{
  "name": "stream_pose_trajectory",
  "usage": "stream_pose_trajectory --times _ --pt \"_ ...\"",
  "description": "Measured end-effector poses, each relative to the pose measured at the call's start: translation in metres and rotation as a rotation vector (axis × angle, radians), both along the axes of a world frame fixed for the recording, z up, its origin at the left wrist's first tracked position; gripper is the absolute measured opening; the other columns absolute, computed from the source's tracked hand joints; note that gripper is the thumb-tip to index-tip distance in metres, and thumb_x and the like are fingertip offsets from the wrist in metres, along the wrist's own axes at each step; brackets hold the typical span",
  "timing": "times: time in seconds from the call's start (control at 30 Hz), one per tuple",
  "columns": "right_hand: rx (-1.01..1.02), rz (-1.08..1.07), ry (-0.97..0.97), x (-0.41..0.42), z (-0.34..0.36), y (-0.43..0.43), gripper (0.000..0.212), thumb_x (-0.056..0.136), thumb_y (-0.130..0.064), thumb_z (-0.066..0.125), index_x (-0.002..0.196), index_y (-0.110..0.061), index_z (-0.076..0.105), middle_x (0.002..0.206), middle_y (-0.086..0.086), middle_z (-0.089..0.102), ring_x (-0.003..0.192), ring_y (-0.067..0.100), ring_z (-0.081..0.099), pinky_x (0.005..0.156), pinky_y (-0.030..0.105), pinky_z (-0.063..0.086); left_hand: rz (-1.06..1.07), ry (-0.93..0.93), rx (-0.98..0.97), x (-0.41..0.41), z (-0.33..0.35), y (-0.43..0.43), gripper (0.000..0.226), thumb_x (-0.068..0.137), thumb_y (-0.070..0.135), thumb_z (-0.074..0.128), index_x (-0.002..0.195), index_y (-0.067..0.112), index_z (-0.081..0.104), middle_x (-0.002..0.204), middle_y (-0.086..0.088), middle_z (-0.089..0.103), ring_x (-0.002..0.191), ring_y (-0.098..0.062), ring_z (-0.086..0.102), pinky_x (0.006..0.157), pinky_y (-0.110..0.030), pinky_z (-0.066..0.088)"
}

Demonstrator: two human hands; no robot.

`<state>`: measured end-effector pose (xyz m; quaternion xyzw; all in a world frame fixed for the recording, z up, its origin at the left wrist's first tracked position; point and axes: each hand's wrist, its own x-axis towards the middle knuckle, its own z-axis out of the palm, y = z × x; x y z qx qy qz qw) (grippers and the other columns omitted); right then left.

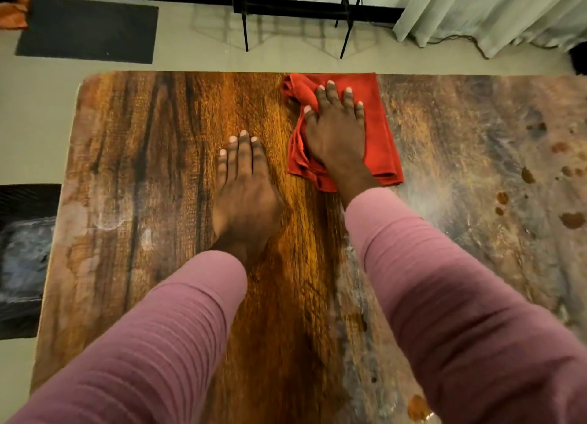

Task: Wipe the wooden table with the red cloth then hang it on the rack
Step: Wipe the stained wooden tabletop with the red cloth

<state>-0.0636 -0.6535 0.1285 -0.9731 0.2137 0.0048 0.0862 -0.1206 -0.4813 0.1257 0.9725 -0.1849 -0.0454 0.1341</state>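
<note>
The red cloth [379, 131] lies folded on the wooden table [152, 157], close to the far edge. My right hand [336, 131] presses flat on the cloth, fingers spread, with a bunched fold under the thumb and index finger. My left hand [244, 182] rests palm down on the bare wood just left of the cloth, fingers together, holding nothing. The black metal rack [295, 11] stands on the floor beyond the far edge; only its legs and lower bars show. Pink sleeves cover both forearms.
Brown stains [571, 220] and pale smears mark the right part of the table. A dark mat [89, 30] lies on the floor at far left, a light curtain [492, 11] hangs at far right, and a dark chair [25, 258] sits at the table's left side.
</note>
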Motion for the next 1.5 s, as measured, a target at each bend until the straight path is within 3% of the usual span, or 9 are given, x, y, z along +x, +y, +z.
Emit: stream_pose_trajectory --times 0.37,0.8,1.13,1.33,1.5 --pt "0.008 0.011 0.001 -0.114 0.0 0.043 0.056 0.101 -0.042 0.028 0.153 -0.02 0.027 0.162 -0.001 0.016 0.149 0.025 0.009 0.121 0.044 0.005 -0.011 -0.021 0.008 -0.001 0.002 0.0 0.068 0.092 0.023 0.031 0.153 0.0 0.012 0.162 -0.018 0.008 0.15 -0.031 0.001 0.123 -0.041 0.001" --pt "0.003 -0.01 0.01 -0.06 0.0 0.019 0.056 0.102 -0.043 0.026 0.153 -0.019 0.023 0.162 0.0 0.014 0.149 0.027 0.007 0.12 0.045 0.004 0.013 -0.032 0.01 0.001 0.001 -0.002 0.067 0.095 0.023 0.033 0.154 0.003 0.01 0.163 -0.016 0.007 0.15 -0.029 0.0 0.122 -0.04 -0.001" --pt "0.027 -0.012 -0.004 -0.184 -0.001 0.066 0.059 0.099 -0.045 0.023 0.152 -0.021 0.029 0.161 -0.002 0.017 0.149 0.023 0.01 0.121 0.044 0.007 0.025 -0.056 -0.031 -0.002 0.002 -0.004 0.062 0.097 0.019 0.032 0.153 0.001 0.014 0.162 -0.017 0.01 0.15 -0.03 0.004 0.122 -0.043 0.005" --pt "0.022 -0.033 -0.001 -0.154 0.0 0.052 0.055 0.101 -0.041 0.029 0.152 -0.021 0.027 0.161 -0.001 0.017 0.149 0.024 0.009 0.121 0.043 0.005 -0.008 -0.067 -0.07 -0.011 0.002 0.007 0.064 0.094 0.016 0.036 0.152 0.0 0.016 0.161 -0.018 0.013 0.15 -0.031 0.005 0.122 -0.043 0.003" --pt "0.004 -0.047 0.006 -0.128 0.001 0.04 0.056 0.101 -0.042 0.028 0.153 -0.019 0.026 0.162 0.0 0.016 0.149 0.026 0.009 0.12 0.044 0.006 -0.042 -0.056 -0.103 -0.077 0.0 0.03 0.059 0.097 0.02 0.03 0.152 0.001 0.02 0.161 -0.018 0.017 0.15 -0.031 0.007 0.122 -0.043 0.003"
